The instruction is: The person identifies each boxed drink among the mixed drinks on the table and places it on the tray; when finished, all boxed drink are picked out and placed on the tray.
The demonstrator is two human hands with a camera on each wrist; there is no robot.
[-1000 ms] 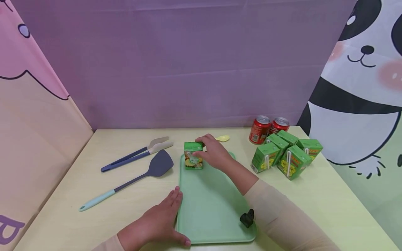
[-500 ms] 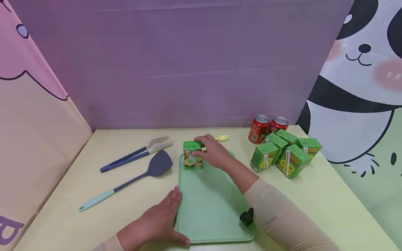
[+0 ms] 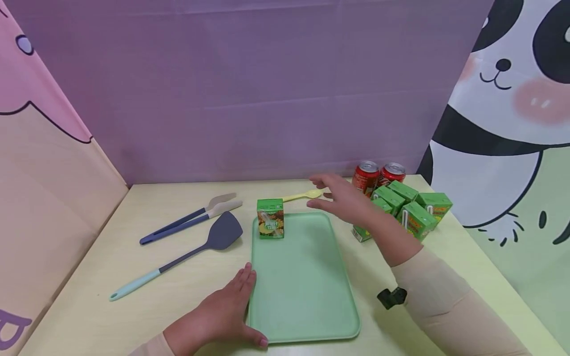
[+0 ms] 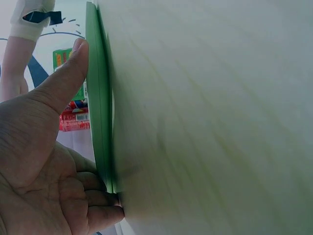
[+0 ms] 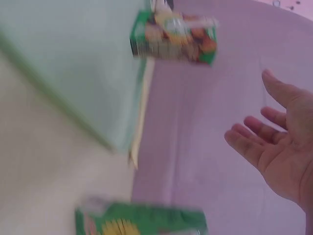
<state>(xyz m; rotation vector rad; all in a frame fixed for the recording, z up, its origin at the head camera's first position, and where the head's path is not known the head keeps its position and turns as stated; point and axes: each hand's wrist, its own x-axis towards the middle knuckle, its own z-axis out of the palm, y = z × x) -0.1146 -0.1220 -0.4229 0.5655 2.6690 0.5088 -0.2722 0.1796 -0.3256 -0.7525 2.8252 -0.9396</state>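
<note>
A green juice box point(image 3: 270, 219) stands upright in the far left corner of the light green tray point(image 3: 307, 282). My right hand point(image 3: 345, 200) hangs in the air between that box and the cluster of other juice boxes point(image 3: 416, 220), fingers spread, holding nothing; the right wrist view shows the same bare hand point(image 5: 279, 139). My left hand point(image 3: 218, 314) rests against the tray's near left edge with fairly straight fingers. In the left wrist view its thumb and fingers touch the tray rim point(image 4: 100, 107).
Two red cans point(image 3: 366, 178) stand behind the juice box cluster at the back right. A yellow spoon point(image 3: 303, 195) lies beyond the tray. Left of the tray lie blue-handled tongs point(image 3: 191, 220) and a dark spatula point(image 3: 224, 232) with a pale blue handle. A purple cloth wall point(image 3: 249, 99) rises behind.
My right hand has let go of the juice box on the tray and moved right toward the other boxes. The left hand stays at the tray edge. The head view has turned slightly right.
</note>
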